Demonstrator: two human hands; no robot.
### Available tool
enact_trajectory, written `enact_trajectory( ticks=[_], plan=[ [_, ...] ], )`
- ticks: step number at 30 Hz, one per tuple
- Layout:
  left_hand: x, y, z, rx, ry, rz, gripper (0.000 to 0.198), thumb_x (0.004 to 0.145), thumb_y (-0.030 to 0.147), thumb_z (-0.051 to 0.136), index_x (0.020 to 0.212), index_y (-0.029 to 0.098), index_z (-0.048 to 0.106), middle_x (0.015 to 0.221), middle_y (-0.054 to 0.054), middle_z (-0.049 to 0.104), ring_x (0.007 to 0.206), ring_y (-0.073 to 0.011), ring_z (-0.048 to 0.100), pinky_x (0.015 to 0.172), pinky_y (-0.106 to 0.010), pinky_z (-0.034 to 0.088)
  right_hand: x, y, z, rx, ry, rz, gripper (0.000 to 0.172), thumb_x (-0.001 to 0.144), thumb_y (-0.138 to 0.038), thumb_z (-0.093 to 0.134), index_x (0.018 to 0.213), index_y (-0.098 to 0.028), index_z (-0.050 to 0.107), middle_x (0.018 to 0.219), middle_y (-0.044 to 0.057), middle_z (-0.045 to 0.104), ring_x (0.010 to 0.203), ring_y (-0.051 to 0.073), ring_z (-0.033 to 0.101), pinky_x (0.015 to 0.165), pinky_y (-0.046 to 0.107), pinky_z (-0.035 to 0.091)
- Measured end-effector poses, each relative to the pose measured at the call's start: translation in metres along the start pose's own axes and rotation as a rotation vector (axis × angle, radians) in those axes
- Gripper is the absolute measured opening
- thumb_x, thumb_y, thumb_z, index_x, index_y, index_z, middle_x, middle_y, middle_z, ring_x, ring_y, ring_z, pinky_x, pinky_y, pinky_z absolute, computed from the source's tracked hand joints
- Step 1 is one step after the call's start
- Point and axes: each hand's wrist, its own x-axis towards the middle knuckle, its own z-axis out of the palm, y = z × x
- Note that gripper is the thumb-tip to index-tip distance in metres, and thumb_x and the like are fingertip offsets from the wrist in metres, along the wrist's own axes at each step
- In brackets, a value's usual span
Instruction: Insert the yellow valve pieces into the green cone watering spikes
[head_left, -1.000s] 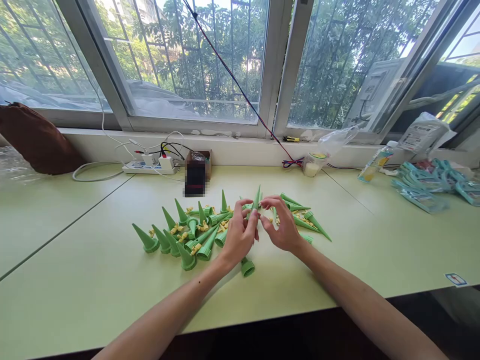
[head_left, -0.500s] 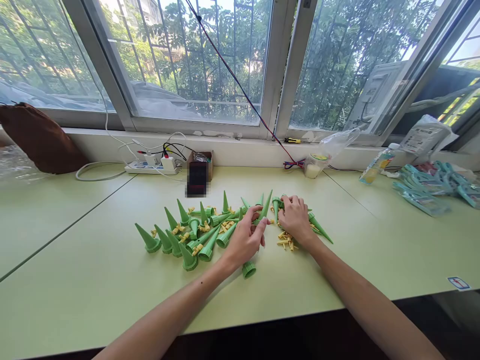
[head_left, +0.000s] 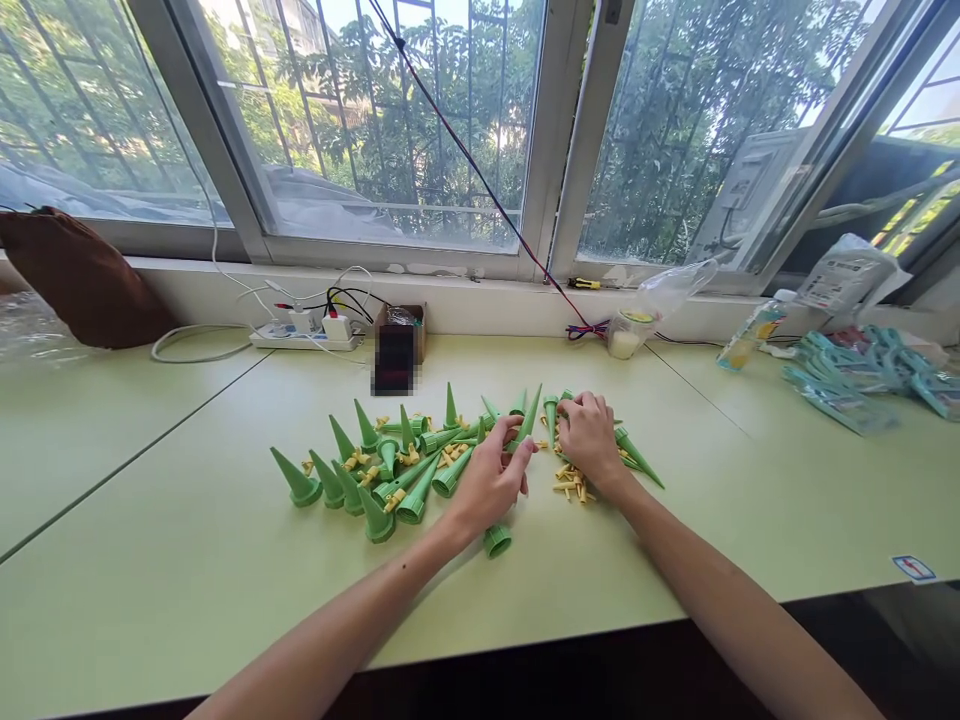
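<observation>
Pale green table (head_left: pixel 150 560) below a barred window (head_left: pixel 390 120). On it lies a cluster of green plastic cone spikes (head_left: pixel 390 470). Those at the left stand on their wide open ends, which keeps them upright; the others lie on their sides. The left hand (head_left: pixel 487 485) pinches one green spike (head_left: pixel 526 418) between thumb and fingertips near its base, tip slanting up and away, just left of the right hand. The right hand (head_left: pixel 592 440) rests palm down, fingers curled, on the lying spikes (head_left: pixel 637 458); whether it grips one cannot be told. Small yellow fittings (head_left: pixel 571 485) lie loose just beside that wrist, within easy reach.
</observation>
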Motion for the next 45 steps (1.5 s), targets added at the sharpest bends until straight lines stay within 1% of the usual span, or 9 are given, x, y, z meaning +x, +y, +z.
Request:
enact_trajectory(
  ticks=[6,9,18,22,27,33,37,40,45],
  plan=[
    [-0.002,0.002,0.002,0.07,-0.005,0.007,0.041,0.093,0.045,0.047,0.125,0.02,0.047,0.113,-0.011,0.064,0.045,-0.0059,0.054,0.042,-0.02,0.044,-0.001,0.001,0.005,-0.037,-0.078,0.01,0.02,0.089,-0.019,0.053,0.093,-0.016,0.073,0.097,0.014,0.058,0.095,0.029,0.048,0.079,0.039,0.037],
    [-0.003,0.006,0.003,0.091,-0.014,0.013,0.04,0.093,0.045,0.048,0.124,0.02,0.047,0.114,-0.011,0.064,0.044,-0.0054,0.052,0.042,-0.021,0.043,-0.002,0.0,0.005,-0.049,-0.086,-0.002,0.019,0.089,-0.02,0.054,0.092,-0.016,0.072,0.098,0.015,0.058,0.096,0.03,0.048,0.08,0.039,0.037],
    [-0.004,0.007,0.003,0.123,-0.019,0.026,0.04,0.094,0.044,0.046,0.125,0.019,0.046,0.101,-0.008,0.065,0.045,-0.0066,0.052,0.045,-0.021,0.042,-0.004,-0.005,0.002,-0.098,-0.134,0.024,0.015,0.088,-0.023,0.055,0.095,-0.016,0.065,0.098,0.014,0.057,0.096,0.028,0.048,0.081,0.036,0.035],
    [-0.004,0.007,0.002,0.127,-0.017,0.031,0.04,0.094,0.044,0.045,0.126,0.019,0.046,0.102,-0.008,0.065,0.046,-0.0066,0.052,0.046,-0.021,0.042,-0.005,-0.008,0.001,-0.128,-0.154,0.035,0.017,0.087,-0.022,0.055,0.102,-0.014,0.062,0.1,0.014,0.057,0.097,0.029,0.048,0.082,0.036,0.034],
    [-0.004,0.008,0.003,0.136,-0.006,0.035,0.04,0.094,0.043,0.046,0.126,0.019,0.047,0.101,-0.008,0.066,0.047,-0.0072,0.052,0.048,-0.022,0.044,-0.005,-0.007,0.003,-0.114,-0.146,0.029,0.016,0.087,-0.023,0.056,0.099,-0.014,0.063,0.099,0.014,0.058,0.096,0.029,0.049,0.081,0.037,0.034],
    [-0.004,0.009,0.003,0.155,0.008,0.031,0.039,0.093,0.041,0.047,0.125,0.018,0.048,0.1,-0.008,0.066,0.045,-0.0072,0.052,0.049,-0.024,0.044,-0.003,-0.008,0.005,0.047,-0.055,-0.092,0.019,0.093,-0.024,0.051,0.105,-0.017,0.064,0.103,0.012,0.057,0.097,0.026,0.047,0.084,0.035,0.036],
    [-0.004,0.009,0.003,0.164,0.005,0.021,0.039,0.093,0.041,0.047,0.125,0.019,0.047,0.102,-0.008,0.065,0.043,-0.0061,0.05,0.047,-0.023,0.042,-0.004,-0.009,0.008,0.094,-0.087,-0.183,0.021,0.092,-0.019,0.051,0.107,-0.019,0.066,0.115,0.011,0.059,0.102,0.026,0.046,0.086,0.035,0.036],
    [-0.003,0.008,0.003,0.157,0.005,0.019,0.039,0.093,0.041,0.047,0.125,0.019,0.047,0.103,-0.009,0.065,0.043,-0.0059,0.05,0.047,-0.023,0.042,-0.004,-0.008,0.01,0.099,-0.126,-0.204,0.024,0.093,-0.017,0.049,0.106,-0.02,0.068,0.12,0.009,0.061,0.102,0.026,0.046,0.084,0.036,0.036],
    [-0.003,0.003,0.004,0.155,0.001,0.024,0.038,0.094,0.041,0.046,0.124,0.02,0.047,0.103,-0.008,0.064,0.043,-0.0056,0.05,0.048,-0.022,0.043,-0.004,-0.007,0.012,0.109,-0.145,-0.217,0.024,0.093,-0.013,0.047,0.101,-0.019,0.069,0.114,0.008,0.066,0.097,0.025,0.048,0.082,0.035,0.034]
  ],
)
